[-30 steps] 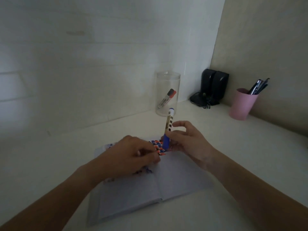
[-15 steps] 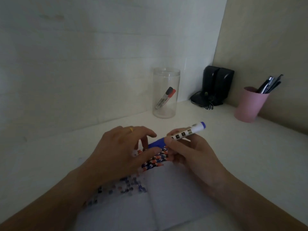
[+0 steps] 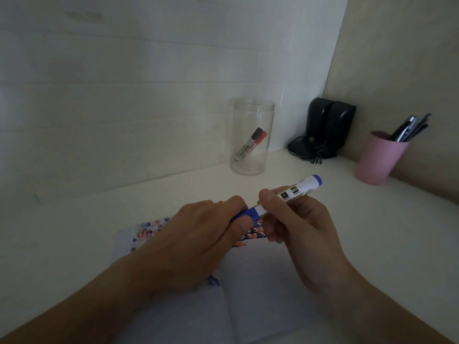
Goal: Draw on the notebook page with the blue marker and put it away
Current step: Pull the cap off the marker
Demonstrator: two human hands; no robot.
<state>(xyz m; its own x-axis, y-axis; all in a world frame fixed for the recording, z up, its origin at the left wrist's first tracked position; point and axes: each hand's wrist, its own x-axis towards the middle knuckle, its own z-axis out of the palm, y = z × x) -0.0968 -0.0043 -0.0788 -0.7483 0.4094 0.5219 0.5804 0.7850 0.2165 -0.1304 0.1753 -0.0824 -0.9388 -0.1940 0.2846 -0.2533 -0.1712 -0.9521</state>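
Gripped: my right hand (image 3: 295, 227) closed on blue marker (image 3: 293, 192) barrel, left hand (image 3: 198, 234) pinching its cap, above open notebook (image 3: 260, 289).

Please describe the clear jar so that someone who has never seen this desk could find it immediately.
Look along the white desk to its far edge, where it meets the white wall, left of the black speakers. There stands the clear jar, a tall open cylinder with two markers leaning inside. Unlike the pink cup of pens on the right, it is see-through.
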